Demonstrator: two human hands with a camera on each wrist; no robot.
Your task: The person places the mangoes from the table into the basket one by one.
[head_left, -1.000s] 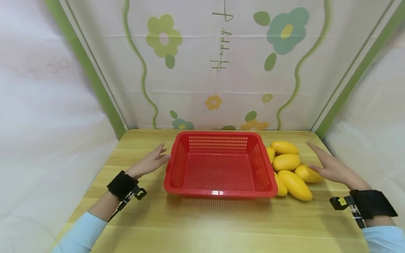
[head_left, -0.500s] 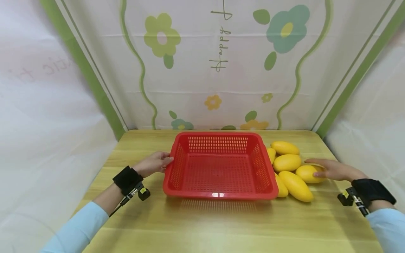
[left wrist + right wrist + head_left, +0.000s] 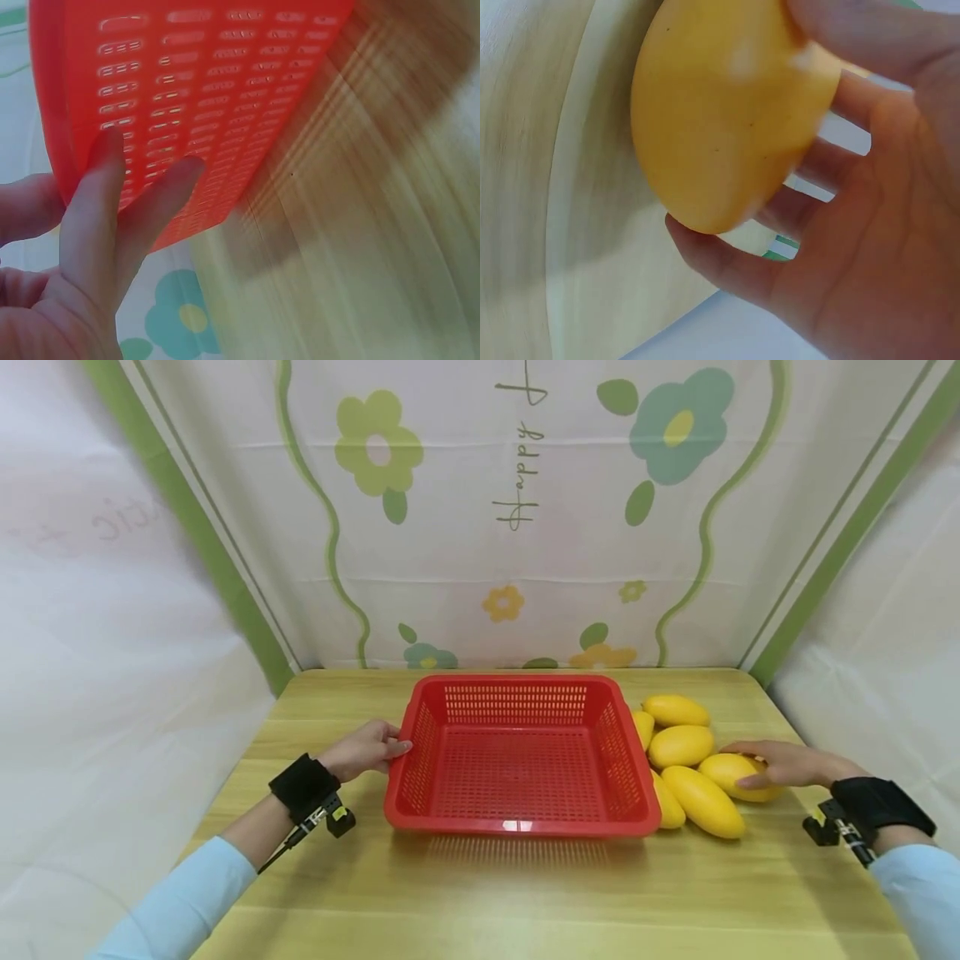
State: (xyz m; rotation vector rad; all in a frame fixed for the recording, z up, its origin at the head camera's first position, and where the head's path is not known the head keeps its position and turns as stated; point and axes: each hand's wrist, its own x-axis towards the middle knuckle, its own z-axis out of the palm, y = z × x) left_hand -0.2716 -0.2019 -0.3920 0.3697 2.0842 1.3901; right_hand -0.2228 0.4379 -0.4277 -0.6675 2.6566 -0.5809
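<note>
Left hand (image 3: 365, 750) has the red basket (image 3: 465, 827) pinched by its left side. Right hand (image 3: 795, 763) is grasping the rightmost yellow mango (image 3: 724, 770), right by the other mangoes (image 3: 702, 802) next to the basket on the table (image 3: 525, 906). Honestly can't tell if that mango's lifted at all.

Hands (image 3: 363, 750) (image 3: 797, 764) now on basket (image 3: 465, 823) and mango (image 3: 722, 771)

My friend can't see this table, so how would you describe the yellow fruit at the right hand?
On the wooden table, find the big red basket. Beside it, on the picture's right, lies a cluster of yellow fruits; take the rightmost yellow fruit. Only this one has the person's right hand gripping it.
</note>
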